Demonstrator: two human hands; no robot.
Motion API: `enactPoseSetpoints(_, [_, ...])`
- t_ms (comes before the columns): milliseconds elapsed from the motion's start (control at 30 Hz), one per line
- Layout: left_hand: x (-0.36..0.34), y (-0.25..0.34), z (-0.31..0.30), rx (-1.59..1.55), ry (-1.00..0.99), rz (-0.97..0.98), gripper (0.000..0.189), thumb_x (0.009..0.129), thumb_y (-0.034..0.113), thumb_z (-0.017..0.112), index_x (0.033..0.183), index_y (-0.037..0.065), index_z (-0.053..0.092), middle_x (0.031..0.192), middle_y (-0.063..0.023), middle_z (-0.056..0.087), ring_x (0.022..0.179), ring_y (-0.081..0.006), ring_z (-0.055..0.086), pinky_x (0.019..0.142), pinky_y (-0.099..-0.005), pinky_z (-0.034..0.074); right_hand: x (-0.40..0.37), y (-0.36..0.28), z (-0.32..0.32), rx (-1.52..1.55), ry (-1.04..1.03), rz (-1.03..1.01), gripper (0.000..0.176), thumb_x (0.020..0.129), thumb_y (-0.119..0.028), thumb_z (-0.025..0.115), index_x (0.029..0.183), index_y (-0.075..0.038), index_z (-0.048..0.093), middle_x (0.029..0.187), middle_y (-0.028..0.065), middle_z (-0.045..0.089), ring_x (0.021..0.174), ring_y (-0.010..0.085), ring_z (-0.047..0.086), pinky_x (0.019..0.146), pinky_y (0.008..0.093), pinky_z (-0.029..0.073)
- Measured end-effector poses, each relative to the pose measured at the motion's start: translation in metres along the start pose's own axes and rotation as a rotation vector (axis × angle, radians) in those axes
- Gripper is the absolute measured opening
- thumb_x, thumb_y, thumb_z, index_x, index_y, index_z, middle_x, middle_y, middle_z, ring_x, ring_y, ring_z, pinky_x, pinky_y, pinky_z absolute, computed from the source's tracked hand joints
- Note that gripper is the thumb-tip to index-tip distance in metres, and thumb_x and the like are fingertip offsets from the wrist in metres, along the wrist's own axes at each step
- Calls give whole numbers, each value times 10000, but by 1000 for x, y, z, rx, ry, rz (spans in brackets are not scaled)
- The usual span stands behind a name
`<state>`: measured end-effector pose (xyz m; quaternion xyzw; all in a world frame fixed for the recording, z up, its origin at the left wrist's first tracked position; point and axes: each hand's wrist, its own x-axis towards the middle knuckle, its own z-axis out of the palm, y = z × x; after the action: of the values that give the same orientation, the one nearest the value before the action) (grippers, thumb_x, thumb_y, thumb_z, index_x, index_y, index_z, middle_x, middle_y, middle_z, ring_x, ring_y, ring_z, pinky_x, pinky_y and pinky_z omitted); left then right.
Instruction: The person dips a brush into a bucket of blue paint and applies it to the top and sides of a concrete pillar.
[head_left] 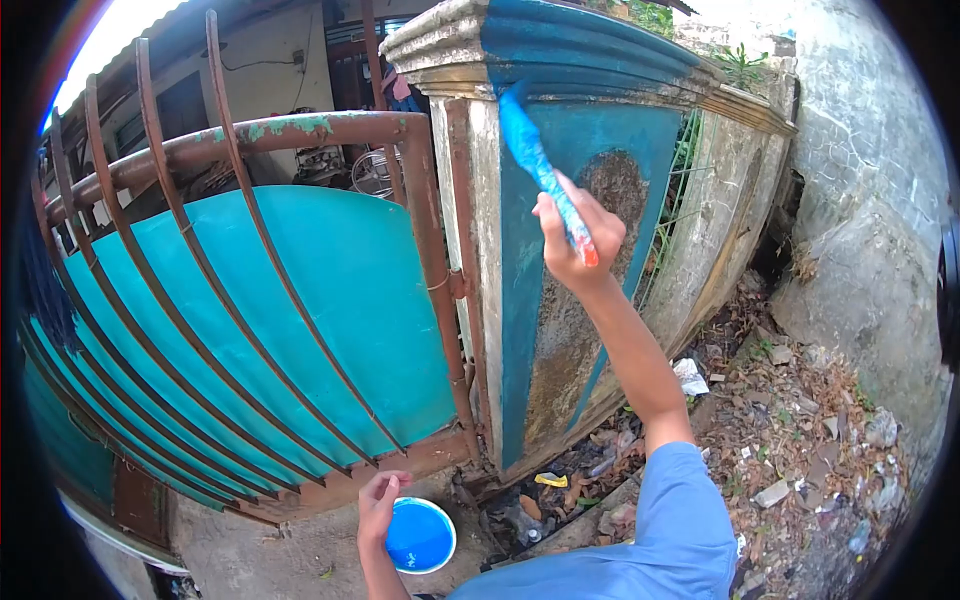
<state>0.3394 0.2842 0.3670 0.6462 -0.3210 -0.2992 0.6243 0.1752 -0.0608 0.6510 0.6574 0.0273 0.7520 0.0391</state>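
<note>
My right hand [582, 235] is closed around the handle of a blue-smeared paintbrush [545, 170] with a red end. The bristles touch the pillar just under its blue moulded cap [590, 50]. Below the cap, the pillar's face [560, 130] is painted blue around a bare, rough brown patch. Low in the view, my left hand [378, 505] is beside a white-rimmed bucket [421, 535] of bright blue paint, its fingers curled. Whether those fingers grip anything, such as a bucket handle, cannot be made out.
A metal gate [270, 330] with rusty bars and a turquoise panel stands left of the pillar. Dry leaves and litter [790, 480] cover the ground at right, beside a grey wall [870, 130]. Part of a person [402, 92] shows behind the gate.
</note>
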Motion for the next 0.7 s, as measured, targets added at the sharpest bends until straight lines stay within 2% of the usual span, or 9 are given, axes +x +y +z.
enactPoseSetpoints(33, [1,1,1,6,3,-9,285,962,255,527,1020,4,651,995,-98,679,914,-170,627,771,-301,458,-1,-2,-4,-2,4,-1,218,806,-40,670,983,84,647,662,110,637,517,180,616,459,284,471])
enactPoseSetpoints(100, [1,1,3,-27,12,-26,255,955,232,546,1014,8,652,982,-85,680,917,-159,623,776,-292,457,-1,-4,-11,-8,-106,-146,219,793,-44,682,962,89,641,684,124,641,494,198,592,447,298,473])
enactPoseSetpoints(200, [-2,1,6,-52,28,-40,227,949,209,563,1007,10,653,971,-76,682,921,-148,620,780,-284,455,10,1,-13,-35,-42,-267,227,789,-48,686,961,94,641,692,131,642,486,201,583,440,302,476])
enactPoseSetpoints(233, [-3,1,7,-48,30,-29,228,949,210,562,1006,8,653,972,-79,683,922,-149,621,780,-284,455,13,8,-20,-41,-66,-181,202,783,-44,691,933,82,643,723,150,652,487,202,581,434,301,476])
enactPoseSetpoints(433, [-9,-6,-2,-61,45,-18,235,947,215,566,1007,5,653,978,-84,684,920,-150,624,779,-289,461,24,29,-39,-203,-113,-265,224,792,-58,700,988,45,670,673,120,638,501,174,591,442,294,456])
enactPoseSetpoints(467, [-11,-6,-5,-59,48,-19,235,947,215,566,1007,5,653,978,-84,684,920,-150,624,779,-289,461,19,37,-46,-177,-68,-105,209,801,-64,700,985,32,677,677,119,643,514,176,604,461,292,457])
enactPoseSetpoints(700, [-16,-2,-10,-57,62,-39,238,946,213,567,1011,1,652,975,-85,683,899,-147,621,772,-288,463,2,77,-76,-367,66,73,180,849,-91,672,974,39,676,708,125,664,558,194,645,518,299,492])
